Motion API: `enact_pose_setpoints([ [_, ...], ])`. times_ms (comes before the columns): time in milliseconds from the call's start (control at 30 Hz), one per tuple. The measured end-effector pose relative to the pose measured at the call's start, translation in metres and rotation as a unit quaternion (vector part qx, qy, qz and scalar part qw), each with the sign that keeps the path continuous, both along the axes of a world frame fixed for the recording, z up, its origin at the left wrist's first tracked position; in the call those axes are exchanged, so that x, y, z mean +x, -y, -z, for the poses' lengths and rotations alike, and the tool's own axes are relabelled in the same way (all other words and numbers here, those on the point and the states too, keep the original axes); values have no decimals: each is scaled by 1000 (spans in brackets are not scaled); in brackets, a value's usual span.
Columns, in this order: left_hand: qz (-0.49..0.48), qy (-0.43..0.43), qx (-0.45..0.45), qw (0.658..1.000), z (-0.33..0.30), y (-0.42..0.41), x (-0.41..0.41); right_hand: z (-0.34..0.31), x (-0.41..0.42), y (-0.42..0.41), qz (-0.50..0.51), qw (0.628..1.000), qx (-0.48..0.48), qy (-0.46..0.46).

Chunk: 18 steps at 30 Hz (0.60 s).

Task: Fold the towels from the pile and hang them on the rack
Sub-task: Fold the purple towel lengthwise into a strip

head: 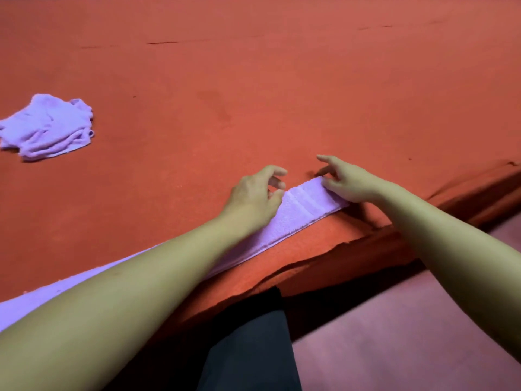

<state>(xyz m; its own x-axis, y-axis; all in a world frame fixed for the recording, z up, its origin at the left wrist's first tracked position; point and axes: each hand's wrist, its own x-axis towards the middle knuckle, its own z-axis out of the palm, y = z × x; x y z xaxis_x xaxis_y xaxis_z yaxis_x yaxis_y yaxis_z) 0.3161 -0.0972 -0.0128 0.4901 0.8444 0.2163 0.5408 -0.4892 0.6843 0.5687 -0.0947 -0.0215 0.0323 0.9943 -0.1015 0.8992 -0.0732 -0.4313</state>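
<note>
Left hand (253, 197) resting on a long folded lilac towel (298, 210), fingers loosely curled, gripping nothing. Right hand (345, 180) pressing the towel's end, fingers spread. Far left of both, crumpled towel pile (48, 127). Beneath everything, orange-red cloth surface (282, 80); pinkish floor (394, 334) below right.

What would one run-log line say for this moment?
step: folding | both hands on lilac towel | pile waiting

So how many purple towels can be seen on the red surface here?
2 for certain: one long folded towel along the near edge under both hands, and a crumpled pile at far left, which may hold more than one towel.
</note>
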Motion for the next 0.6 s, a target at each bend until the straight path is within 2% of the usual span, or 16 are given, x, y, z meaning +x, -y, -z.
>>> enact_pose_setpoints([
  [133, -21, 60, -78, 995, 5, -13, 53, -4, 17, -5, -13, 997, 9, -70],
  [233, -42, 75, -117, 989, 10, -21, 81, -4, 18, -11, -28, 996, 8, -82],
  [333, -55, 54, -124, 989, 19, -24, 90, -4, 18, -15, -37, 996, 12, -83],
  [433, -66, 34, -120, 990, 26, -24, 90, -5, 18, -14, -28, 992, 29, -123],
  [600, -77, 70, -144, 984, 27, -19, 90, -13, 10, -6, -8, 975, 50, -215],
])
